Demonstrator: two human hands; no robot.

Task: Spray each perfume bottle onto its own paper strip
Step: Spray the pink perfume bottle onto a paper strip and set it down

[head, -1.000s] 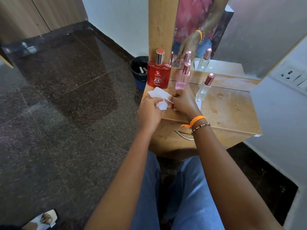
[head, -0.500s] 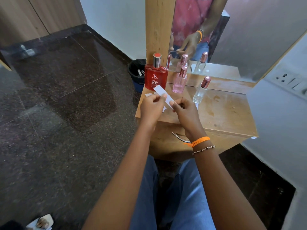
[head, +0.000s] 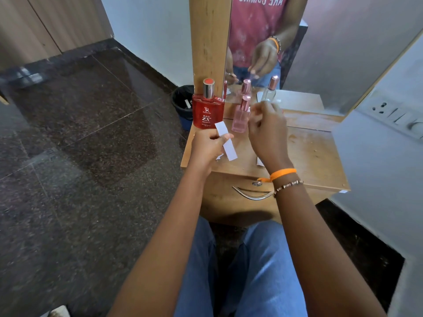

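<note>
Two bottles stand in plain sight at the back of the worn wooden desk (head: 315,154), close to the mirror (head: 320,53): a squat red glass perfume bottle with a silver collar and red cap (head: 207,110) at the rear left corner, and just to its right a slim pink glass bottle with a rose-gold cap (head: 240,117). The left hand (head: 207,148) is held over the left front part of the desk, its fingers (head: 225,136) curled, pinching a narrow white paper strip (head: 225,140) about halfway along; the strip slants from upper left, where its end overlaps the foot of the red bottle in view, down to lower right. Small bits of white paper (head: 219,157) show just under that hand on the desk top. The right hand (head: 266,131), with an orange band (head: 282,173) and a beaded bracelet (head: 288,185) on the wrist, is raised right of the pink bottle and hides what is behind it; its fingers are loosely bent, and I cannot tell whether they have hold of anything. Another white slip (head: 259,161) peeks out on the desk beside that wrist. Below the desk top a curved metal drawer handle (head: 249,194) shows, and a dark waste bin (head: 183,101) sits on the polished stone floor (head: 80,156) to the left
</note>
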